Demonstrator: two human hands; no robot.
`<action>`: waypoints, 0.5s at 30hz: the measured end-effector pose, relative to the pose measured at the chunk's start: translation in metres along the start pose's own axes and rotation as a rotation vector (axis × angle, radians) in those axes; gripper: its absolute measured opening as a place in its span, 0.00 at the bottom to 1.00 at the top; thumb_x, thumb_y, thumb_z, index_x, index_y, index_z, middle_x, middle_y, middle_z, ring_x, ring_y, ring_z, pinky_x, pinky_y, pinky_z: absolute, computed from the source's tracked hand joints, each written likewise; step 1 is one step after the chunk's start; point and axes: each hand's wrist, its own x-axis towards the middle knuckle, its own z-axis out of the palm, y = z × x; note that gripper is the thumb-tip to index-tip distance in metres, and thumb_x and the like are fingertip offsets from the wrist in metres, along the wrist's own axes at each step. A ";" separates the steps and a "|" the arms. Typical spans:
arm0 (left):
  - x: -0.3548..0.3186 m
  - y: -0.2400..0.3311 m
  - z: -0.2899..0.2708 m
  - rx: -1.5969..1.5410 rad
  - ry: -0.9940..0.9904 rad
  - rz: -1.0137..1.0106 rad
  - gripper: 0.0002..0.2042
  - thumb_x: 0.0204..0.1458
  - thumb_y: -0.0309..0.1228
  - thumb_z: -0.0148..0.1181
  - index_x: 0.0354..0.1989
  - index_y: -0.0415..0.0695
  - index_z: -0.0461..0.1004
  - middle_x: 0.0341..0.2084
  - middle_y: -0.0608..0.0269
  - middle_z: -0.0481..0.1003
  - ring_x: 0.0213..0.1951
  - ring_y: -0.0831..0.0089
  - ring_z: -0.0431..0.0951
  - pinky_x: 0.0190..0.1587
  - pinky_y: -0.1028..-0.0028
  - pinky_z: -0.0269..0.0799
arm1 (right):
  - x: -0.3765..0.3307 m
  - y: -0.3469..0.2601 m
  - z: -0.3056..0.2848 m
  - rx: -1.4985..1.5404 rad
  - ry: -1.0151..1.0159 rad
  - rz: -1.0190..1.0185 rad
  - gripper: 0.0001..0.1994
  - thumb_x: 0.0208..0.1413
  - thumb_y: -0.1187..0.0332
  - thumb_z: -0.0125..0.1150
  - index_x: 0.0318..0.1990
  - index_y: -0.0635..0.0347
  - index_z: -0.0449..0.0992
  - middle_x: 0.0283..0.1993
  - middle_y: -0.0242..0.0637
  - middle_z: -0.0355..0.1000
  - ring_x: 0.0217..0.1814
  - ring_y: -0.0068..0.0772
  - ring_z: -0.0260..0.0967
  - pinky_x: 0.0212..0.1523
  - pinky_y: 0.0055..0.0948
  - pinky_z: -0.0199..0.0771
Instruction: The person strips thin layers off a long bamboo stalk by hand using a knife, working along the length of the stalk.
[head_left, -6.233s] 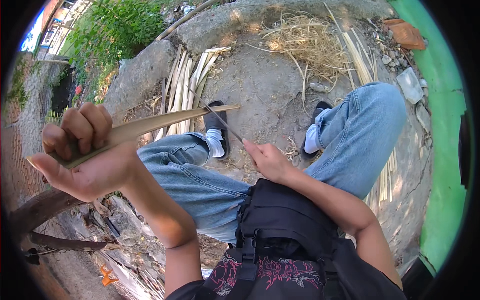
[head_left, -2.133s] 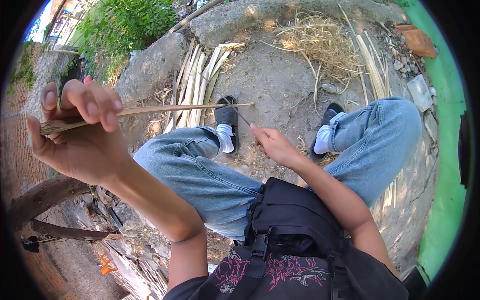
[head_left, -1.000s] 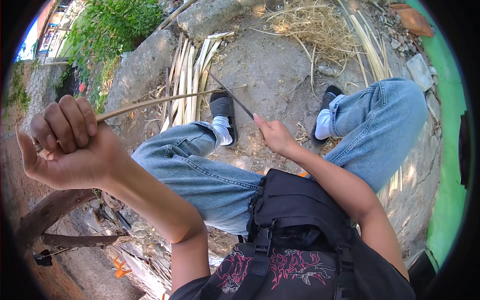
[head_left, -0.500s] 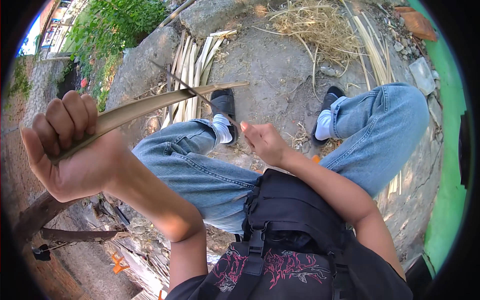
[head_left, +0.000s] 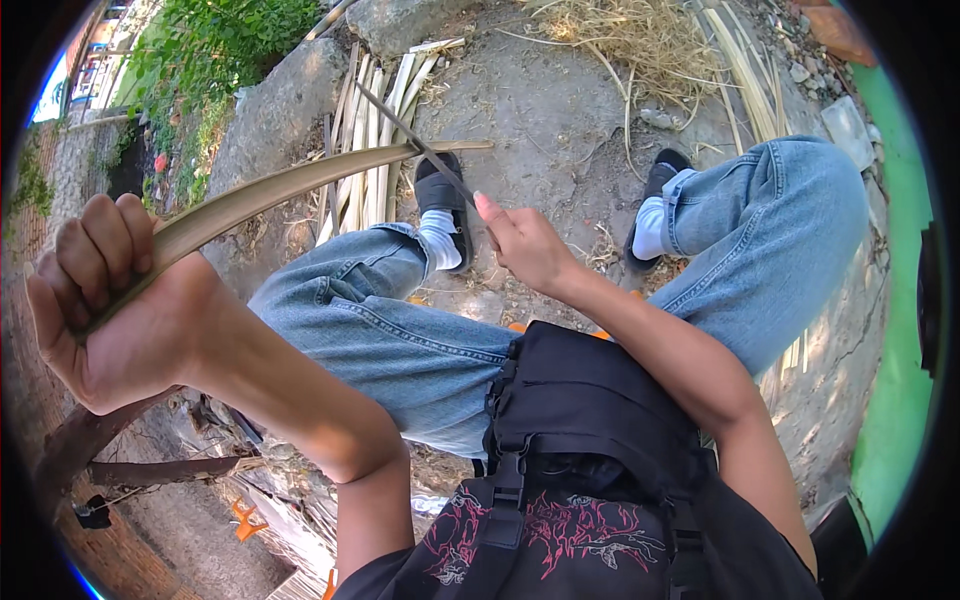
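My left hand [head_left: 115,300] is raised at the left and closed in a fist around one end of a long pale bamboo strip [head_left: 290,190]. The strip arcs to the right over my left knee. My right hand [head_left: 525,245] sits lower, in front of my knees, gripping a thin dark blade [head_left: 410,135] that points up and left. The blade crosses the far end of the strip. I sit with both legs in blue jeans and black shoes on bare ground.
A bundle of split bamboo strips [head_left: 375,130] lies on the ground beyond my left shoe. Dry straw [head_left: 640,40] and more strips lie at the top right. A stone curb [head_left: 280,95], green plants at the top left, a green wall [head_left: 895,300] at the right.
My left hand has shifted and turned, so the strip now shows its broad face and arcs upward. My right hand has lifted the blade up against the strip's far end.
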 end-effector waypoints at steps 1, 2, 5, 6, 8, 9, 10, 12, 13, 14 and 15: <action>-0.001 0.000 0.001 0.004 0.018 0.011 0.20 0.47 0.31 0.49 0.11 0.54 0.45 0.10 0.72 0.43 0.16 0.78 0.43 0.20 0.74 0.39 | -0.003 -0.006 0.000 -0.002 -0.005 -0.001 0.33 0.63 0.45 0.38 0.21 0.70 0.73 0.14 0.42 0.64 0.19 0.30 0.60 0.25 0.34 0.61; 0.000 0.003 0.003 0.008 0.022 0.003 0.20 0.47 0.31 0.49 0.11 0.54 0.45 0.10 0.72 0.43 0.16 0.78 0.43 0.20 0.74 0.39 | -0.015 -0.016 0.003 0.049 -0.026 -0.094 0.34 0.63 0.45 0.38 0.20 0.70 0.72 0.14 0.43 0.64 0.19 0.32 0.61 0.25 0.35 0.62; 0.006 0.003 0.013 -0.054 -0.056 -0.045 0.20 0.46 0.30 0.48 0.11 0.55 0.43 0.11 0.72 0.43 0.16 0.78 0.43 0.20 0.74 0.39 | -0.015 -0.002 -0.003 0.005 -0.019 -0.121 0.34 0.63 0.45 0.38 0.19 0.70 0.71 0.14 0.44 0.64 0.19 0.33 0.59 0.26 0.36 0.62; 0.006 0.000 0.009 -0.062 -0.065 -0.037 0.20 0.46 0.30 0.48 0.11 0.55 0.43 0.11 0.72 0.43 0.16 0.78 0.43 0.20 0.74 0.39 | -0.006 0.003 -0.009 -0.099 0.015 -0.072 0.33 0.63 0.45 0.38 0.19 0.69 0.70 0.14 0.43 0.62 0.19 0.33 0.58 0.26 0.36 0.61; 0.003 -0.004 -0.003 -0.002 -0.001 0.006 0.19 0.46 0.30 0.48 0.11 0.55 0.44 0.10 0.72 0.43 0.15 0.79 0.42 0.20 0.74 0.39 | 0.000 0.000 -0.002 -0.046 0.030 -0.046 0.33 0.63 0.46 0.38 0.20 0.69 0.70 0.14 0.43 0.62 0.19 0.33 0.57 0.26 0.36 0.61; 0.002 -0.005 0.000 0.026 0.005 0.042 0.19 0.46 0.31 0.48 0.11 0.54 0.44 0.10 0.72 0.42 0.15 0.79 0.41 0.20 0.74 0.39 | -0.008 -0.010 0.001 -0.024 0.003 -0.116 0.33 0.63 0.46 0.38 0.20 0.69 0.71 0.15 0.46 0.63 0.19 0.36 0.60 0.26 0.36 0.62; 0.002 -0.005 0.005 0.029 0.009 0.040 0.19 0.46 0.31 0.48 0.11 0.54 0.44 0.10 0.72 0.42 0.15 0.79 0.41 0.20 0.74 0.39 | -0.016 -0.020 0.003 -0.001 -0.025 -0.186 0.33 0.63 0.45 0.37 0.21 0.70 0.72 0.16 0.49 0.65 0.19 0.38 0.63 0.27 0.37 0.63; 0.004 0.000 0.021 -0.096 -0.055 -0.015 0.19 0.46 0.31 0.48 0.12 0.55 0.44 0.10 0.72 0.42 0.15 0.78 0.41 0.19 0.74 0.39 | -0.022 -0.016 0.002 0.032 0.013 -0.253 0.34 0.62 0.46 0.38 0.19 0.70 0.72 0.14 0.50 0.64 0.19 0.38 0.64 0.26 0.37 0.62; -0.001 0.003 0.020 -0.099 -0.056 -0.027 0.19 0.46 0.31 0.48 0.12 0.55 0.44 0.10 0.72 0.42 0.15 0.78 0.41 0.19 0.74 0.39 | -0.012 0.009 -0.003 -0.080 0.028 -0.098 0.33 0.62 0.45 0.39 0.19 0.70 0.71 0.14 0.49 0.63 0.19 0.37 0.62 0.25 0.36 0.62; -0.001 0.000 0.015 -0.078 -0.040 -0.036 0.19 0.46 0.31 0.47 0.12 0.55 0.44 0.10 0.72 0.42 0.15 0.78 0.41 0.19 0.74 0.38 | 0.003 0.029 -0.009 -0.197 0.046 0.038 0.33 0.62 0.45 0.39 0.19 0.70 0.70 0.14 0.48 0.62 0.19 0.36 0.61 0.25 0.36 0.62; 0.002 -0.003 0.011 -0.061 -0.028 -0.043 0.18 0.46 0.31 0.47 0.12 0.55 0.44 0.10 0.72 0.43 0.15 0.78 0.41 0.20 0.74 0.38 | 0.008 0.029 -0.011 -0.222 0.057 0.044 0.33 0.62 0.45 0.40 0.19 0.70 0.70 0.13 0.47 0.62 0.18 0.37 0.60 0.24 0.36 0.62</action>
